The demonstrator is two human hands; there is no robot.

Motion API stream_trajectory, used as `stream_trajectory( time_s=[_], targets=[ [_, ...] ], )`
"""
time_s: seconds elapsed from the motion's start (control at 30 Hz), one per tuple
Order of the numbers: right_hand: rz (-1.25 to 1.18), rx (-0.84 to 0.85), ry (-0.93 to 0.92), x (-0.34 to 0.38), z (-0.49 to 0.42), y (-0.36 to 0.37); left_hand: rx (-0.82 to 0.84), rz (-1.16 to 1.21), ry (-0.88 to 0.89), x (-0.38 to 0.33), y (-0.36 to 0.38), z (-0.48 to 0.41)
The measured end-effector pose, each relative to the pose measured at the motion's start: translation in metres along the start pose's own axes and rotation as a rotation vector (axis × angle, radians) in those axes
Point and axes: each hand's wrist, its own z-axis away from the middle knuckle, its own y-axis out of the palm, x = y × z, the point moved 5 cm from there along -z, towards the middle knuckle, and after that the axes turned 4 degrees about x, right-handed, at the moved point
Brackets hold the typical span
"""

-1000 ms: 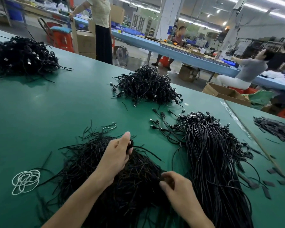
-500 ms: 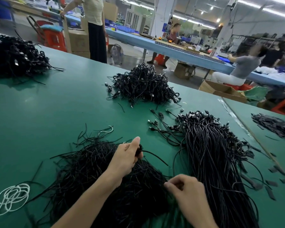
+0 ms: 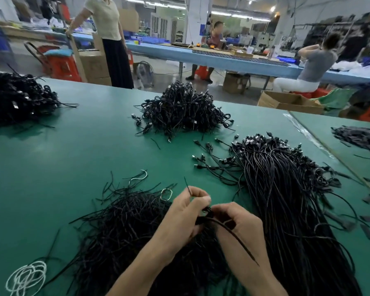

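Both hands are working close together, low and centre, just above the worktop [image 3: 73, 157], fingertips almost meeting. My left hand [image 3: 186, 214] is pinching one end of a black twist tie [image 3: 229, 230] between thumb and forefinger, and a short tip is poking up past the knuckles. My right hand [image 3: 237, 225] is curling its fingers round the same tie, and the long tail is trailing back across my right wrist. A small dark knot of material is sitting where the two hands meet; I cannot tell what it is.

The hands are hovering over a loose pile of black ties [image 3: 126, 227] that is spreading across the green worktop to my left. A few pale ties [image 3: 166, 193] are sticking out of its far edge. White wire loops [image 3: 26, 276] are lying near the bottom left corner.

A long bundle of black cables [image 3: 286, 199] is lying just to the right, plug ends fanning out at the far side. A heap of coiled cables [image 3: 184, 110] is sitting beyond it, and a second heap [image 3: 15, 99] is sitting far left. Small pale tags are showing on both heaps, too small to read.

Behind the worktop a person [image 3: 109, 28] is standing by cardboard boxes [image 3: 94, 67], and another person [image 3: 314, 65] is sitting at a blue bench [image 3: 222, 58].
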Motion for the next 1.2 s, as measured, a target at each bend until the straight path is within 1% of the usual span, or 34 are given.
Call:
stream_trajectory(
  time_s=[0.07,0.13,0.17,0.3,0.43,0.5,0.53,0.6,0.67,0.8,0.83,0.97,1.03,1.1,1.13,1.2],
  targets=[
    [0.064,0.033,-0.102,0.005,0.0,0.002,-0.024,-0.034,0.04,0.003,-0.004,-0.002],
    [0.041,0.078,-0.132,0.006,-0.002,0.003,-0.065,-0.045,0.073,0.003,-0.008,-0.004],
    [0.069,0.084,-0.144,0.006,-0.002,0.003,-0.096,-0.032,0.085,0.003,-0.011,-0.005],
    [0.293,0.061,-0.179,0.005,0.003,0.008,-0.166,-0.038,0.07,0.01,-0.017,-0.01],
    [0.651,0.075,-0.438,0.026,0.011,0.014,-0.241,-0.113,0.048,0.016,-0.018,-0.011],
    [0.732,0.137,-0.468,0.034,0.013,0.016,-0.276,-0.218,0.061,0.015,-0.019,-0.011],
    [0.768,0.173,-0.468,0.036,0.013,0.017,-0.264,-0.27,0.063,0.014,-0.018,-0.012],
    [0.837,0.246,-0.473,0.037,0.015,0.019,-0.186,-0.297,0.043,0.015,-0.014,-0.012],
    [0.875,0.296,-0.516,0.039,0.016,0.018,-0.113,-0.287,-0.02,0.018,-0.012,-0.012],
    [0.875,0.368,-0.595,0.046,0.01,0.007,0.101,-0.106,-0.213,0.026,-0.002,-0.005],
    [0.82,0.374,-0.56,0.046,0.005,0.003,0.117,-0.087,-0.247,0.028,-0.001,-0.003],
    [0.419,0.382,-0.246,0.026,-0.016,-0.009,0.135,-0.095,-0.285,0.027,0.003,0.0],
    [0.358,0.37,-0.194,0.019,-0.021,-0.011,0.195,-0.043,-0.347,0.027,0.005,0.002],
    [0.344,0.377,-0.173,0.015,-0.023,-0.014,0.322,0.009,-0.382,0.025,0.007,0.006],
    [0.331,0.384,-0.163,0.013,-0.023,-0.016,0.382,0.009,-0.377,0.022,0.008,0.007],
    [0.325,0.404,-0.147,0.012,-0.024,-0.019,0.505,-0.082,-0.341,0.018,0.009,0.01]
  ],
)
